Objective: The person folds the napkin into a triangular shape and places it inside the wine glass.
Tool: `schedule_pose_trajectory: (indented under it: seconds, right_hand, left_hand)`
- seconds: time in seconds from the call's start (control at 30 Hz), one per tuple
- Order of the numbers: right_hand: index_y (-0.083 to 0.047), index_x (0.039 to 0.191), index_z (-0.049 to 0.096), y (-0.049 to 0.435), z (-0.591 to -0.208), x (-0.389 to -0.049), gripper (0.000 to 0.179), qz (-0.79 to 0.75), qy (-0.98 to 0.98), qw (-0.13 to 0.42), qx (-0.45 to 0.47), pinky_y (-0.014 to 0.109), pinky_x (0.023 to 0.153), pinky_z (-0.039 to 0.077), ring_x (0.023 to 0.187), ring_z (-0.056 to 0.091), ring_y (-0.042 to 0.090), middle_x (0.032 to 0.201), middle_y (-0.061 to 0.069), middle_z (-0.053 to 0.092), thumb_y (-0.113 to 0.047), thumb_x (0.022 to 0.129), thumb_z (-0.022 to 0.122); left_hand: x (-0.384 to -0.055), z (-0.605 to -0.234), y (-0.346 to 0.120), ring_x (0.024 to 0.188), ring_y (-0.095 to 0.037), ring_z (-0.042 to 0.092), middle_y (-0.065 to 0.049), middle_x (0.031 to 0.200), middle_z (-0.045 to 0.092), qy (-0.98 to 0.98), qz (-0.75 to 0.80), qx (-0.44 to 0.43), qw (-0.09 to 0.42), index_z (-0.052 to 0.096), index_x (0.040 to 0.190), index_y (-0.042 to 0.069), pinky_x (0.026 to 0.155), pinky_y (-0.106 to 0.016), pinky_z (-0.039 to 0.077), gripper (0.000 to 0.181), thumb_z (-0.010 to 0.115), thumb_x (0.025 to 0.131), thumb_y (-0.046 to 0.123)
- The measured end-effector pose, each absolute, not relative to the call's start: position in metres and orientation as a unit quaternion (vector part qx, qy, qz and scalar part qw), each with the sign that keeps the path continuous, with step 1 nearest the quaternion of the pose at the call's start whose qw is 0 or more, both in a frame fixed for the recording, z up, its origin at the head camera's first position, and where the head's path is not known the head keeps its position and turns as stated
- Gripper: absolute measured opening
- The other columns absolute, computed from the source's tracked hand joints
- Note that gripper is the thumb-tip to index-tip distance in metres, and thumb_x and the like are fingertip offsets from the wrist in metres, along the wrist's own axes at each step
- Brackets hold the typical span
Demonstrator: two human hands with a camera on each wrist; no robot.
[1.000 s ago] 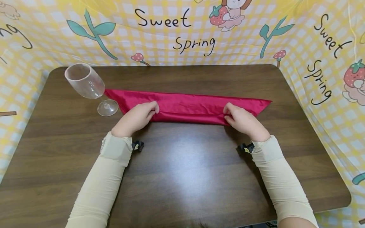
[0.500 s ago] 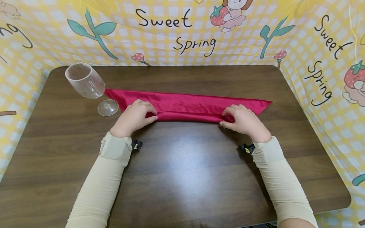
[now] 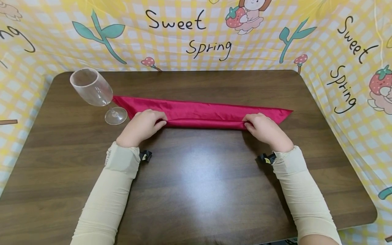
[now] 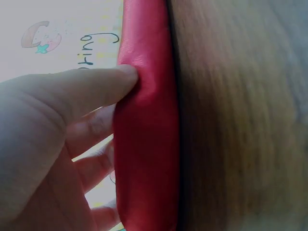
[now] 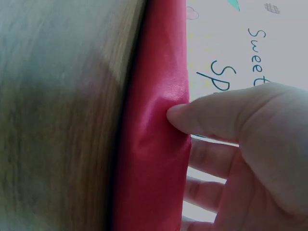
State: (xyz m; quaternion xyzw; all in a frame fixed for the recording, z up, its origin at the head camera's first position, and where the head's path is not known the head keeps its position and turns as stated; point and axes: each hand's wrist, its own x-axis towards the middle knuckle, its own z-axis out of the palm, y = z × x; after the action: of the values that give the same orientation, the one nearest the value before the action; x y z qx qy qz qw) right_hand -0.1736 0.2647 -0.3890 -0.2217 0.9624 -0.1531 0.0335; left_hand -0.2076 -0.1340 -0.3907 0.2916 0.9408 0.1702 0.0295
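A shiny crimson cloth napkin (image 3: 202, 110) lies across the table as a long band, its near edge rolled into a narrow tube and its far side flat with pointed ends. My left hand (image 3: 144, 124) pinches the rolled edge near its left end; in the left wrist view the thumb (image 4: 126, 77) presses on the roll (image 4: 147, 144) with the fingers behind it. Toward the right end, my right hand (image 3: 263, 127) grips the same roll. The right wrist view shows that thumb (image 5: 179, 118) denting the cloth (image 5: 154, 159), other fingers beyond it.
A clear stemmed wine glass (image 3: 92, 88) stands just left of the napkin's left tip, close to my left hand. The dark wooden table (image 3: 199, 190) ends at the back against a yellow checked cloth backdrop (image 3: 171, 47), which also rises at both sides.
Both hands opened round the near edge, then closed on it again. The rolled edge has moved slightly away from me, and the flat strip behind it is narrower.
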Motion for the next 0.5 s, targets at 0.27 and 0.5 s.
schedule_pose_trajectory:
  seconds: [0.27, 0.5]
  right_hand:
    - [-0.003, 0.103, 0.061, 0.2687, -0.3912, -0.1752, 0.014, -0.160, 0.965, 0.052, -0.203, 0.045, 0.086, 0.046, 0.095, 0.061, 0.031, 0.097, 0.013, 0.066, -0.005, 0.090, 0.055]
    - [-0.007, 0.100, 0.056, 0.2705, -0.3917, -0.1754, 0.016, -0.166, 0.972, 0.054, -0.155, 0.044, 0.078, 0.048, 0.089, 0.062, 0.027, 0.095, 0.011, 0.065, -0.009, 0.087, 0.064]
  left_hand:
    - [-0.2095, -0.3919, -0.1319, 0.083, -0.022, 0.058, -0.003, 0.088, 0.061, 0.940, 0.194, 0.273, 0.072, 0.060, 0.101, 0.014, 0.084, -0.040, 0.047, 0.010, 0.058, 0.093, 0.021]
    - [-0.2092, -0.3953, -0.1328, 0.094, -0.022, 0.058, -0.006, 0.101, 0.062, 0.937, 0.209, 0.271, 0.069, 0.054, 0.107, 0.015, 0.087, -0.040, 0.047, 0.017, 0.059, 0.091, 0.011]
